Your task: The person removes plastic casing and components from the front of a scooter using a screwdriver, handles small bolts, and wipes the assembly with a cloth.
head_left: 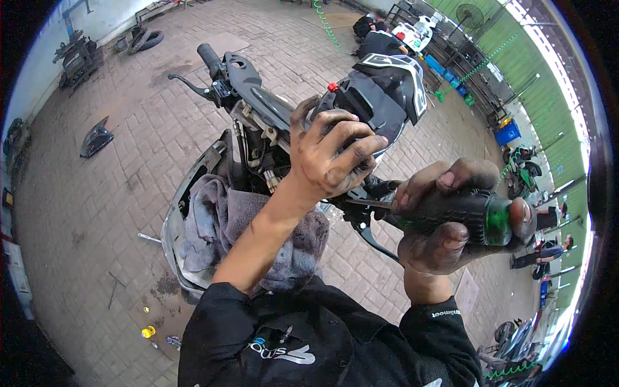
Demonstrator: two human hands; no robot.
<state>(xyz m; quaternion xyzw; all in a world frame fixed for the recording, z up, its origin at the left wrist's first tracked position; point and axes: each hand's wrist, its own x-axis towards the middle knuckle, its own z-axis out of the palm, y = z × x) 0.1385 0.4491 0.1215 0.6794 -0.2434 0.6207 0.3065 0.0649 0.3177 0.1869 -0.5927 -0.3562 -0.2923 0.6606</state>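
A partly stripped scooter (pixel 222 151) stands in front of me, with wiring and inner parts exposed below its handlebar. My left hand (pixel 335 151) is closed over the middle of the black handlebar cover (pixel 271 103), its fingers curled; what lies under them is hidden. My right hand (pixel 445 238), nearer the camera, is wrapped round the thick ribbed black handle of a screwdriver (pixel 471 216) with a green end. A thin metal shaft points from it toward the handlebar, its tip hidden behind the left hand. Both hands are smudged dark.
A grey towel (pixel 235 219) drapes over the scooter's seat area, under my left forearm. On the brick floor lie a black panel (pixel 97 137), a yellow item (pixel 148 332) and a metal tool (pixel 149 238). Two people (pixel 380 44) crouch at the back by a white vehicle.
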